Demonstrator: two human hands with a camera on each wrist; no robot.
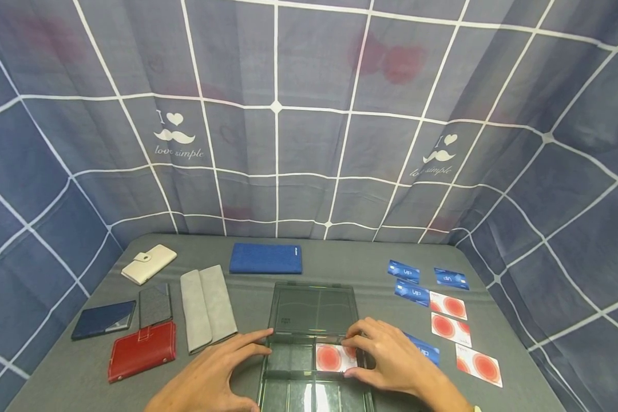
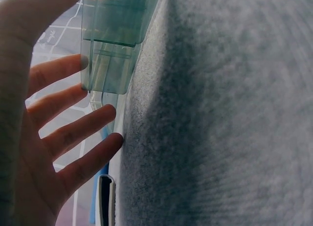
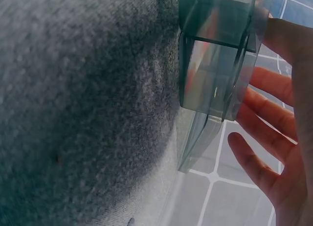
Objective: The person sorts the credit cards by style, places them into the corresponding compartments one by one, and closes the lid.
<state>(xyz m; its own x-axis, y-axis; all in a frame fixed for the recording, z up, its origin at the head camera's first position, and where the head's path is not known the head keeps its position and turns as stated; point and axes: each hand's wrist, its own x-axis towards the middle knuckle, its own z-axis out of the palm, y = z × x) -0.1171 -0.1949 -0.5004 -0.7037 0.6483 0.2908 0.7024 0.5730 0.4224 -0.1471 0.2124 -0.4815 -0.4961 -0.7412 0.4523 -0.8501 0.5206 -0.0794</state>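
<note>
A dark translucent green plastic box [image 1: 288, 357] with several compartments stands at the table's front middle, its lid [image 1: 316, 309] laid back. One white card with red circles [image 1: 329, 358] lies in the right compartment of the upper row, its right end partly hidden by my right hand [image 1: 391, 357]. That hand's thumb and index fingertips are at the compartment's edges; whether they touch the card is unclear. My left hand [image 1: 218, 377] has its fingertips against the box's left side. In the left wrist view, its fingers [image 2: 80, 135] are spread beside the box wall.
At left lie a grey wallet [image 1: 208, 306], a red wallet [image 1: 143, 350], a navy one [image 1: 103, 319], a dark grey one [image 1: 154, 303] and a cream one [image 1: 149, 264]. A blue wallet [image 1: 265, 258] lies behind the box. Several blue cards [image 1: 412, 292] and red-circle cards [image 1: 478, 364] lie at right.
</note>
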